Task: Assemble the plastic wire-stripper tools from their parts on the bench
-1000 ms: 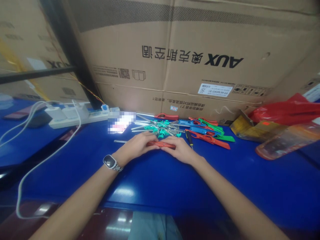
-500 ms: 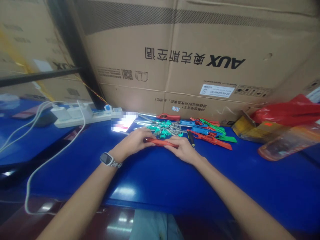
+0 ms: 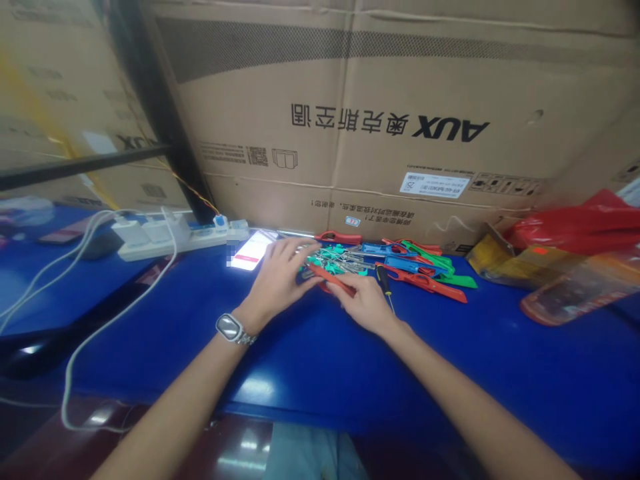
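Note:
A heap of small tools [image 3: 380, 260] with red, green and blue plastic handles and thin metal shafts lies on the blue table [image 3: 310, 360] against a big cardboard box. My right hand [image 3: 363, 300] is closed on a red-handled tool [image 3: 330, 279], held tilted above the table. My left hand [image 3: 280, 277], with a watch on its wrist, reaches into the left side of the heap, its fingers spread over the green-handled tools and metal shafts. A black-and-yellow screwdriver [image 3: 384, 283] lies just right of my right hand.
A large AUX cardboard box [image 3: 390, 127] walls off the back. A lit phone [image 3: 250, 250] lies left of the heap. A white power strip [image 3: 165, 233] with chargers and white cables [image 3: 100, 313] sits at the left. Red plastic bag [image 3: 580, 227] and clear packaging [image 3: 575, 287] at the right.
My left hand let go of the red tool and moved forward into the heap. My right hand kept the red tool, now tilted. The view shifted slightly left.

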The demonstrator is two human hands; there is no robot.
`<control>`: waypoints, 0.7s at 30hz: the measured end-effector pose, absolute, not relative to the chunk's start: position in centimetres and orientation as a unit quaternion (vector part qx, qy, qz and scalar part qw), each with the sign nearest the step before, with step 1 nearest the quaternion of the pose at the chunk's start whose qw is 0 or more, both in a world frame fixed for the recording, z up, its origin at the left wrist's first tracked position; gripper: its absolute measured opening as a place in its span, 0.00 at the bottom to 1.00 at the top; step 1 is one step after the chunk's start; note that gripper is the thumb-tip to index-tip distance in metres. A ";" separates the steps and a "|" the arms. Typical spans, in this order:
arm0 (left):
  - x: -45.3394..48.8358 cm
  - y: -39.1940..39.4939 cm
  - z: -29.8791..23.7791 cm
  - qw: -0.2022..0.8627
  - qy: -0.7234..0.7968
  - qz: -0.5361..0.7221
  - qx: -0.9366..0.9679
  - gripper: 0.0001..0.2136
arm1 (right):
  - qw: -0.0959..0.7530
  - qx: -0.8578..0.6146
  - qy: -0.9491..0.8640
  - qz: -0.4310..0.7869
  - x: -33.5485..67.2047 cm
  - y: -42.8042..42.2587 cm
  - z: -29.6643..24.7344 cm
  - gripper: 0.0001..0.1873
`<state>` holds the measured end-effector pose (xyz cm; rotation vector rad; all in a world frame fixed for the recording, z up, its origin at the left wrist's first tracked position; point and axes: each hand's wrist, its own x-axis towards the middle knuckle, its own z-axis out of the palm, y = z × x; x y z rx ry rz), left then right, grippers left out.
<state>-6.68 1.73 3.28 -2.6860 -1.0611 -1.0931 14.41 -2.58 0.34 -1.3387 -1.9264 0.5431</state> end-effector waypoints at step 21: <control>-1.0 2.7 4.2 -0.346 -0.325 -0.368 -0.800 0.15 | 0.564 -0.478 -0.544 0.397 14.5 -2.4 0.7 0.24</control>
